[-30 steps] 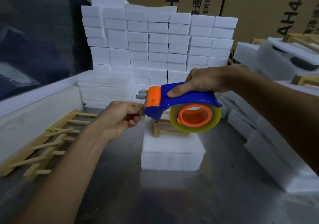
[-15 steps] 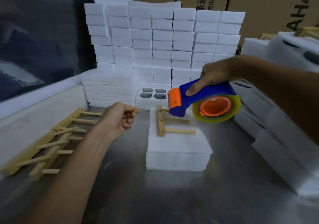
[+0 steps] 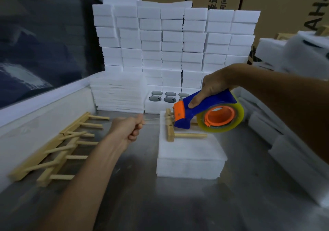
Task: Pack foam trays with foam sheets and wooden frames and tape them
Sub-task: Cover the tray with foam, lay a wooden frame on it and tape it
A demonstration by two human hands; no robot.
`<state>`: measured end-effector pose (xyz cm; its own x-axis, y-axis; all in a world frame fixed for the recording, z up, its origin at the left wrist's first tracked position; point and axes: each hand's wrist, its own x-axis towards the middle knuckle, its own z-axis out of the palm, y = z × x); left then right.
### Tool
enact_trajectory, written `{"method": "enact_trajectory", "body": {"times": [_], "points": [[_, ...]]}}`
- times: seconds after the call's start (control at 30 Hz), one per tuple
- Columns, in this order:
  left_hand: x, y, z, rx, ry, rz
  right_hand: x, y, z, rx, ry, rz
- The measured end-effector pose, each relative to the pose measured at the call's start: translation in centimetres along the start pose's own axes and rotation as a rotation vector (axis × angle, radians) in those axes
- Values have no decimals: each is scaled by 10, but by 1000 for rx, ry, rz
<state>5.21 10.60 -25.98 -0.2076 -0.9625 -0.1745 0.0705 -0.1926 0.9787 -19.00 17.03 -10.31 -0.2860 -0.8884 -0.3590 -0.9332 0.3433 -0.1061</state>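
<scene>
a white foam tray (image 3: 190, 156) topped with a foam sheet sits near the middle of the grey metal table (image 3: 178, 204); a wooden frame (image 3: 176, 132) lies on its far end, one bar running front to back along the left side and a dowel pointing right; just above that frame hangs a blue and orange tape dispenser (image 3: 199, 114) carrying a roll of clear tape (image 3: 221, 118); the right hand (image 3: 213, 86) grips the dispenser's blue handle, fingers curled round it and the forefinger laid along its side; a thin strip of tape (image 3: 153, 120) stretches from the dispenser's orange toothed end leftward to the left hand (image 3: 129, 127), which is closed in a fist and pinches the tape's end, held over the table just left of the tray.

behind the tray, toward the far edge, another foam tray with round dark holes (image 3: 163, 100) rests on the table; to its left is a stack of thin foam sheets (image 3: 117, 92); behind both rises a wall of stacked foam blocks (image 3: 174, 38), with cardboard boxes (image 3: 276, 3) printed with dark lettering beyond; along the left edge, beside a white raised rim (image 3: 44, 104), several wooden frames (image 3: 58, 147) lie overlapping, their dowels pointing right; along the right edge more white foam pieces (image 3: 293, 152) are piled, partly blurred.
</scene>
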Motion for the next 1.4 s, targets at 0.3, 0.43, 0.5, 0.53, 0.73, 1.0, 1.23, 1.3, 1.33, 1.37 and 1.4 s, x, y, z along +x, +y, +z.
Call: {"method": "enact_trajectory", "body": {"times": [0.3, 0.43, 0.5, 0.53, 0.73, 1.0, 1.23, 1.3, 1.33, 1.37, 1.4], "points": [[-6, -18, 11, 267, 123, 49, 6, 3, 8, 58, -28, 51], [-8, -28, 21, 510, 171, 131, 7, 5, 8, 68, -33, 56], [-7, -32, 25, 665, 189, 174, 8, 6, 9, 76, -37, 55], [-7, -33, 27, 703, 191, 192, 8, 6, 9, 80, -37, 54], [-15, -38, 34, 831, 192, 251, 8, 6, 12, 86, -16, 43], [-15, -36, 25, 1064, 166, 294, 7, 4, 13, 80, -10, 53], [-17, -39, 27, 1115, 186, 373, 7, 5, 14, 94, -9, 49], [-19, -35, 32, 820, 246, 519, 8, 5, 14, 89, -7, 46], [-18, -32, 35, 645, 223, 596, 8, 5, 14, 86, -6, 46], [-18, -28, 37, 485, 129, 637, 8, 6, 14, 85, -6, 44], [-20, -25, 41, 376, -16, 644, 8, 6, 14, 84, -7, 44]]}}
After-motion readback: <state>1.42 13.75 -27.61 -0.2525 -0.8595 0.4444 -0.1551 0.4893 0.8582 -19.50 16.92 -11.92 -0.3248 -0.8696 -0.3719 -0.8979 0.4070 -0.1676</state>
